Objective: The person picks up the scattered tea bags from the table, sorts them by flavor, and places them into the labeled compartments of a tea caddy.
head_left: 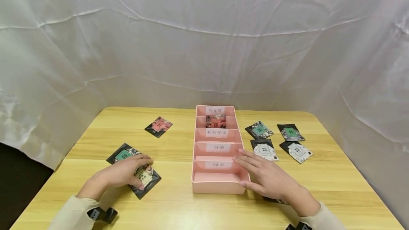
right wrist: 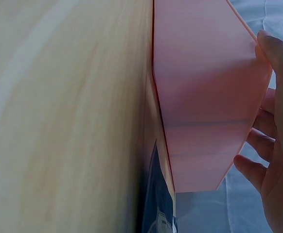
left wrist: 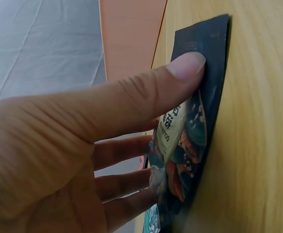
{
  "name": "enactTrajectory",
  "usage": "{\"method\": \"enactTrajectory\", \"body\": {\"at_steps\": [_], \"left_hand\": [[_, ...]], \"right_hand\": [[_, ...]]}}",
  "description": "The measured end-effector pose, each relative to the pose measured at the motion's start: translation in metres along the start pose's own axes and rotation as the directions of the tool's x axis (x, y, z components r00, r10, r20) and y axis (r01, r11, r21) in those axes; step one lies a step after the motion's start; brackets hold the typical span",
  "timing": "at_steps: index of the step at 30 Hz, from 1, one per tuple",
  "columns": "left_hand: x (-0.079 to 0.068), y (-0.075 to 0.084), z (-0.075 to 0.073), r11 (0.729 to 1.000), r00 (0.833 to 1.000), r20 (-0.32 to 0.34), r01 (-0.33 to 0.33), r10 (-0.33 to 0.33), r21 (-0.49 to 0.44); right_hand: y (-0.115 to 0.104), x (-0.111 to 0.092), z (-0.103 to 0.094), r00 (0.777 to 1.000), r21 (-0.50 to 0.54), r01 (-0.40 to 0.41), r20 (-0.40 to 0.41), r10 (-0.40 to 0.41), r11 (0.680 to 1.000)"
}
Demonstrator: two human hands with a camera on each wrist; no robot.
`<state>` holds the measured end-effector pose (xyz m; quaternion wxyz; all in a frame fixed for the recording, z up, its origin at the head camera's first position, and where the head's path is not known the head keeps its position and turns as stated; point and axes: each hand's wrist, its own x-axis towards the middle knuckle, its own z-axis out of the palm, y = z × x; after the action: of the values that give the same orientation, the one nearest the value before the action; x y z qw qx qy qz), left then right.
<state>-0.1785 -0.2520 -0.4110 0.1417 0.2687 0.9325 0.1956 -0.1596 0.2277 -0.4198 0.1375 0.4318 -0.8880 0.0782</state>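
Observation:
My left hand (head_left: pixel 123 169) grips a dark tea sachet with a cream label (head_left: pixel 144 178), its thumb on the near black end and its fingers at the far edge. A green-labelled tea sachet (head_left: pixel 122 154) lies partly beneath that sachet and hand. In the left wrist view, the thumb (left wrist: pixel 187 68) presses on the sachet's black strip. My right hand (head_left: pixel 268 175) rests on the right rim of a pink divided box (head_left: pixel 218 188), fingers extended. One red-labelled sachet (head_left: pixel 216 121) stands in the box's second compartment from the back. The right wrist view shows fingertips along the box's rim.
Another red-labelled sachet (head_left: pixel 158 126) lies left of the box. To its right are green-labelled sachets (head_left: pixel 259 130) and white-labelled sachets (head_left: pixel 265 149). A dark sachet (head_left: pixel 275 200) is mostly hidden under my right hand. White paper labels mark the compartments; a pale curtain (head_left: pixel 204 63) hangs behind the table.

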Motion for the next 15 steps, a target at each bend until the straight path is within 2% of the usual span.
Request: {"method": "enactTrajectory", "body": {"at_steps": [4,10,15], "left_hand": [[0.0007,0.0,0.001,1.0,1.0,-0.012,0.0,0.0,0.027],[0.0017,0.0002,0.0006,0.998,0.997,-0.052,-0.047,0.049,0.045],[0.0025,0.0008,0.0007,0.999,0.995,-0.1,-0.022,0.026,0.033]], "right_hand": [[0.0001,0.0004,0.0006,1.0,0.0,0.007,-0.006,-0.007,1.0],[0.0005,0.0008,0.001,1.0,-0.003,0.015,-0.016,-0.015,1.0],[0.0,0.0009,0.0002,1.0,-0.002,0.014,-0.018,-0.014,1.0]]}}
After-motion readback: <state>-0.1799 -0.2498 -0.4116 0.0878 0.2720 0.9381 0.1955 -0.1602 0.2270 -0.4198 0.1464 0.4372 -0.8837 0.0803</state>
